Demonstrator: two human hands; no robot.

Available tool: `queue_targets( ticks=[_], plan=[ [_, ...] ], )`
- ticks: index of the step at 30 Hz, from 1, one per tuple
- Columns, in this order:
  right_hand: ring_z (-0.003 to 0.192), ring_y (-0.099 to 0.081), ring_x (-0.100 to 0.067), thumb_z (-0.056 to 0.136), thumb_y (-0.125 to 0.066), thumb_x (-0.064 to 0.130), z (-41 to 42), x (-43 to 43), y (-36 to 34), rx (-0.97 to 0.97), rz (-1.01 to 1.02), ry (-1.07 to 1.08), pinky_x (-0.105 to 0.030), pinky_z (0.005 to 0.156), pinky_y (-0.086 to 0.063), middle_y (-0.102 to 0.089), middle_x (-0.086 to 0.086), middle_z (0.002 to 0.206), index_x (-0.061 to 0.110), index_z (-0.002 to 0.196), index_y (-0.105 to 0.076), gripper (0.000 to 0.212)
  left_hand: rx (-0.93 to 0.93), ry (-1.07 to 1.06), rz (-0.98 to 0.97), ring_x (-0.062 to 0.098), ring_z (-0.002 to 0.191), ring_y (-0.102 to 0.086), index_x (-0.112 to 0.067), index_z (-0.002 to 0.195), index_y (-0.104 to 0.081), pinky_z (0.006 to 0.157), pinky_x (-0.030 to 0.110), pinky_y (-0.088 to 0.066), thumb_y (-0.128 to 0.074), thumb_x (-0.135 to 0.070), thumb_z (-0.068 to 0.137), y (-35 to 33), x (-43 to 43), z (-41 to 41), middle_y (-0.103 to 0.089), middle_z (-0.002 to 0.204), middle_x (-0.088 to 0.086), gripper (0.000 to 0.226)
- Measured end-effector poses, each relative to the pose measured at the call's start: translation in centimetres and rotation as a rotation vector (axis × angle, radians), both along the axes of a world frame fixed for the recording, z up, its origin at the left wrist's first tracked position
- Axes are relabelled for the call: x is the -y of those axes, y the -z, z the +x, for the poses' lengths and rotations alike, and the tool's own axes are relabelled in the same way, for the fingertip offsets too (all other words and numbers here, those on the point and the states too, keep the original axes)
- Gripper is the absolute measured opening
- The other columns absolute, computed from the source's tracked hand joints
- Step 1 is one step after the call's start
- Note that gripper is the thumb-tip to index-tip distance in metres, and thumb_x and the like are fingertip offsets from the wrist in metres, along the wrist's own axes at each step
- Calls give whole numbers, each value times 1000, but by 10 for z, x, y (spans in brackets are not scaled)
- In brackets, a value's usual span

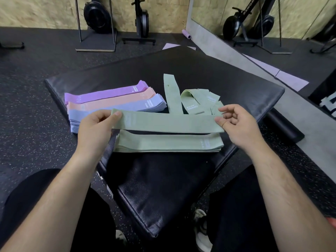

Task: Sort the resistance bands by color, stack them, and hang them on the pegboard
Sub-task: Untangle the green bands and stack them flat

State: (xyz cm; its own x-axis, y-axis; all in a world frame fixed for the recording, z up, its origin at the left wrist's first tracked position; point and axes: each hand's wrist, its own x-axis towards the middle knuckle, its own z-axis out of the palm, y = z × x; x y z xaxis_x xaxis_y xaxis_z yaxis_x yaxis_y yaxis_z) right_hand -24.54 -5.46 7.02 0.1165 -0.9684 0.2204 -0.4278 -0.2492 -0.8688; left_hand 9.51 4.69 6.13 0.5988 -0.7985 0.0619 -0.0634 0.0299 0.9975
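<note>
— Surface is taking up most of the view: black and padded, sitting on a speckled gym floor. What is lying on it?

— Three sorted piles are lying side by side at the left. The purple stack is farthest away, the peach stack is touching it, and the blue stack is nearest the person. A green stack is sitting in front of them, close to the near edge.

— And the band being handled?

— A green band is stretching flat from left to right between both hands, just above the green stack. I cannot tell whether the two are touching.

— Is anything lying unsorted?

— Loose green bands are lying in a tangle behind the held one, right of the blue stack. Beside them one long green band is lying straight, pointing away from the person.

— How are the hands holding?

— The left hand is gripping the band's left end, with the thumb pressing on top and the fingers curling underneath. The right hand is pinching the right end between thumb and forefinger, and its other fingers are curling loosely, touching nothing.
</note>
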Motion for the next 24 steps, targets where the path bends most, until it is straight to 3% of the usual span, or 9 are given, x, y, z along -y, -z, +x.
queue_targets(
  ticks=[4,7,11,13,15,19,22,24],
  plan=[
    [62,-45,-7,89,-76,13,-10,-5,4,-55,13,-34,-10,68,-46,-58,4,92,23,106,-68,21,220,30,83,1,62,-54,-19,81,-75,69,24,-46,-76,-26,88,5,-8,2,-68,72,-8,10],
    [65,-48,-7,87,-77,18,-14,-7,10,-132,13,-54,-16,72,-48,-60,5,89,31,101,-68,21,482,50,146,-6,63,-56,-24,83,-72,64,10,-42,-74,-22,89,4,-13,-4,-69,76,-9,7],
    [64,-48,-4,87,-76,19,-13,-8,13,-217,3,-81,-18,71,-47,-61,7,85,31,100,-67,20,706,83,176,17,76,-59,-24,87,-68,70,27,-45,-75,-19,87,10,-16,-7,-66,79,1,8],
    [67,-49,-8,87,-76,20,-12,-9,14,-258,-8,-104,-19,73,-46,-59,7,86,31,100,-67,20,772,95,178,18,78,-56,-24,93,-67,75,33,-46,-75,-17,86,15,-15,-5,-59,82,1,13],
    [78,-54,-12,87,-76,23,-12,-10,14,-343,-50,-113,-17,77,-44,-56,11,89,31,102,-67,20,833,91,162,16,82,-54,-19,105,-68,83,33,-45,-75,-16,85,18,-14,-4,-52,90,-1,22],
    [115,-50,-10,91,-71,33,-11,-12,9,-491,-145,-149,-23,99,-37,-58,16,111,31,113,-67,23,1165,81,46,31,99,-56,-14,116,-68,89,43,-45,-69,-29,83,23,-10,-12,-55,106,5,36],
    [129,-44,-9,88,-73,42,-5,-14,6,-628,-194,-241,-35,114,-29,-58,18,127,34,123,-66,37,1250,289,8,25,115,-56,-19,125,-66,97,42,-41,-64,-44,88,26,-5,-33,-59,122,1,44],
    [135,-40,-7,82,-76,51,4,-18,5,-714,-171,-313,-29,115,-19,-55,19,136,37,131,-61,54,1274,445,33,24,126,-53,-22,134,-62,106,41,-39,-58,-55,89,31,-1,-46,-57,134,0,56]
  ],
)
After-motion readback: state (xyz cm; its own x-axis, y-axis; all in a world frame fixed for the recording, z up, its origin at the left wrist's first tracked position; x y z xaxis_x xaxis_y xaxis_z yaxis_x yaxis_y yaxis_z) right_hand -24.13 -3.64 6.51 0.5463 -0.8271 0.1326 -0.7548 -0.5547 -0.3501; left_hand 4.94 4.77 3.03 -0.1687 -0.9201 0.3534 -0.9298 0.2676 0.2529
